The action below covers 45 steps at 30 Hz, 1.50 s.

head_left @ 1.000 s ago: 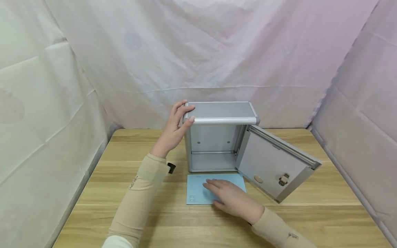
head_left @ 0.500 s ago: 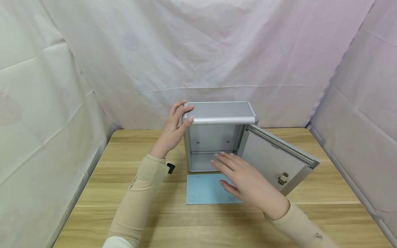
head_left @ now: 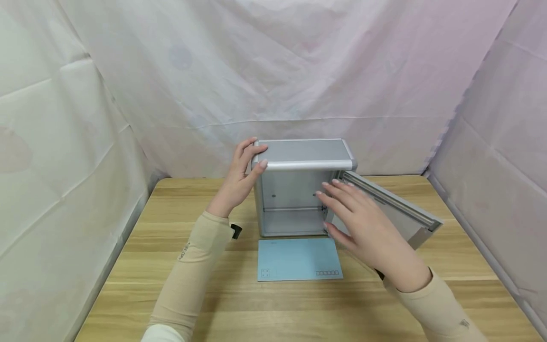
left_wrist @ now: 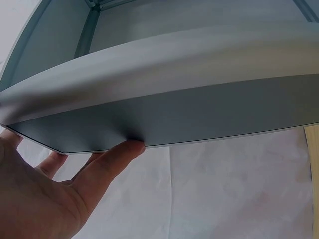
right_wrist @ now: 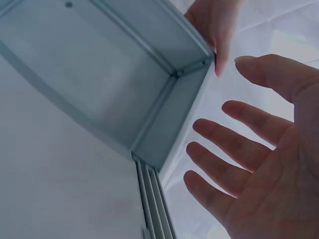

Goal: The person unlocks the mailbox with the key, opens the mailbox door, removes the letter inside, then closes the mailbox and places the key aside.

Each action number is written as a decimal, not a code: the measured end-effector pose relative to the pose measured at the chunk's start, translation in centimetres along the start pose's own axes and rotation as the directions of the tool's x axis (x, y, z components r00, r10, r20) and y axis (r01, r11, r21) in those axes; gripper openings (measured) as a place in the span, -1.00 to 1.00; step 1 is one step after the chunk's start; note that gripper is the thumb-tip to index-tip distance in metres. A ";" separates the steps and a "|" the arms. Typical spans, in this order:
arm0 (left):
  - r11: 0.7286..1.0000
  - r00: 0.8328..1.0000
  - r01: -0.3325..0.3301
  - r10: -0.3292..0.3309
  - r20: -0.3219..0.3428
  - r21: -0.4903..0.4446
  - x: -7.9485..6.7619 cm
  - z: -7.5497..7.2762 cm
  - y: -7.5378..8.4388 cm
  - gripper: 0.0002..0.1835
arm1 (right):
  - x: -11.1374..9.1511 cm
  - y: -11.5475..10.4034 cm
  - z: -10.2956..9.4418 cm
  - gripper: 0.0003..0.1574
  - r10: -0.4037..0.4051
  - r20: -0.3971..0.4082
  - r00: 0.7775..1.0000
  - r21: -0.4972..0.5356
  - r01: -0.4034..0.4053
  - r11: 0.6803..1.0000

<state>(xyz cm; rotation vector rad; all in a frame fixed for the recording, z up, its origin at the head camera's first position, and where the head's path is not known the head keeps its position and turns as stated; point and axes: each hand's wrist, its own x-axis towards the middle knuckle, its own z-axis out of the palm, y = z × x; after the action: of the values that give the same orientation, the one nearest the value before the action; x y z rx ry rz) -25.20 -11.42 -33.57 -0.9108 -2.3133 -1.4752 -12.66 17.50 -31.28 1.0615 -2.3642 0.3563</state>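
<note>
An upright grey metal box stands on the table, its front door swung out to the right. My left hand grips the upper left corner of the box, fingers spread over the top and side; in the left wrist view, a finger lies against its grey panel. My right hand is held up before the door's hinge side, fingers extended and spread. The right wrist view shows that palm holding nothing, apart from the box. A light blue envelope lies flat in front of the box.
The wooden table extends around the box and envelope. Pale cloth hangs behind and along both sides. The open door projects toward the front right, partly hidden by my right hand and forearm.
My right hand has lifted from above the blue envelope and moved up and right, to in front of the open door. The left hand has stayed on the box's corner.
</note>
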 end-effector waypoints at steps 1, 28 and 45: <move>1.000 1.000 -0.002 0.002 0.000 -0.001 0.0 0.0 0.0 -0.53 | 0.0 0.2 -0.2 -0.36 0.002 -0.014 1.000 -0.010 -0.002 1.000; 1.000 1.000 0.010 -0.010 -0.003 -0.010 -0.1 0.0 0.2 -0.52 | -1.9 2.2 -2.7 -0.28 0.101 -0.069 0.993 -0.099 -0.107 0.989; 0.999 0.999 0.032 -0.032 0.007 -0.020 -0.4 -0.6 4.3 -0.58 | -3.6 0.6 -4.7 -0.28 0.190 -0.141 0.972 -0.127 -0.208 0.970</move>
<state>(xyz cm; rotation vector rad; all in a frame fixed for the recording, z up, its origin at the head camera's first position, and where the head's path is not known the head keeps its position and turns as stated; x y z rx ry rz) -22.27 -10.85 -30.40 -0.8891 -2.3320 -1.5129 -9.45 22.13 -29.41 0.7162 -2.3473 0.3132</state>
